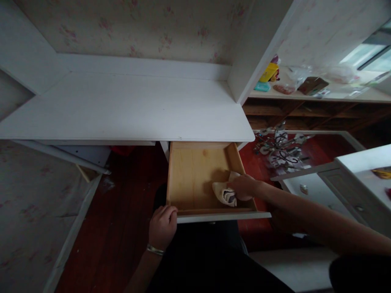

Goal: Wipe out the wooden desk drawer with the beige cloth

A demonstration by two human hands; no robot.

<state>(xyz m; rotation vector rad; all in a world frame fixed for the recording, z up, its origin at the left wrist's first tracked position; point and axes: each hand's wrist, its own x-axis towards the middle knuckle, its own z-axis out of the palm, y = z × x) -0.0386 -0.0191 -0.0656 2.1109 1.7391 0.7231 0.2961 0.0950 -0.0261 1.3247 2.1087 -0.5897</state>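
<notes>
Wiping is seen under way: cloth (225, 193) is pressed by right hand (244, 187) into wooden drawer (189, 171), its left part unreached, while left hand (162, 226) is closed on the drawer's front edge.

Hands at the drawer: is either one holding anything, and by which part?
The right hand grips a bunched cloth at its right end, inside the open drawer. The left hand holds the drawer's front edge at its left corner.
</notes>
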